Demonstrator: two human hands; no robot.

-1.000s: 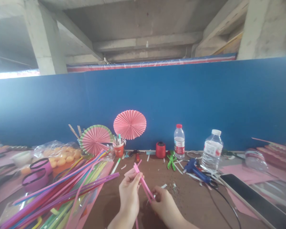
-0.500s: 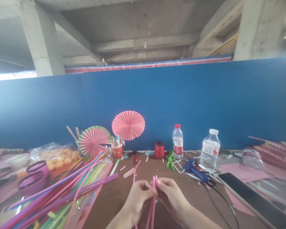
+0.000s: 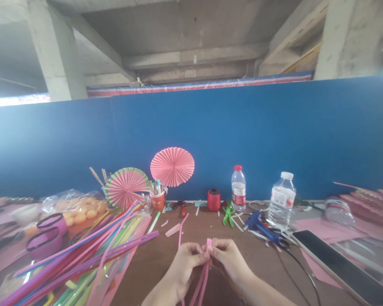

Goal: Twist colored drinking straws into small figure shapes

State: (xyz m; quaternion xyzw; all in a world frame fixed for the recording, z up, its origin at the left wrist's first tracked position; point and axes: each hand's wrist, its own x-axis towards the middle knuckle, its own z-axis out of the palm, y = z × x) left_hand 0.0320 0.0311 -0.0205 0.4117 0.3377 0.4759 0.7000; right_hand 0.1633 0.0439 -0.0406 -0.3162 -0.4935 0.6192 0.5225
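Observation:
Low in the middle of the head view, my left hand (image 3: 191,261) and my right hand (image 3: 225,257) meet, both closed. Between their thumbs and fingers they pinch pink pipe cleaners (image 3: 204,280), held together near the upper end. The short tops poke up above my fingertips, while the long ends hang down and spread apart toward the bottom edge. How many strands are in the pinch I cannot tell. Another pink pipe cleaner (image 3: 180,231) with a bent tip lies on the brown table (image 3: 140,272), passing behind my left hand.
Bundled coloured pipe cleaners (image 3: 76,259) cover the left side. Pink paper fans (image 3: 172,166) stand behind a pen cup (image 3: 158,200). On the right are a blue glue gun (image 3: 261,227) with a cable, water bottles (image 3: 281,202), a green figure (image 3: 228,214) and a phone (image 3: 341,263).
The pink pipe cleaners stick up less above my fingers, and my right fingers have closed nearer their tops. Both hands stay in nearly the same place.

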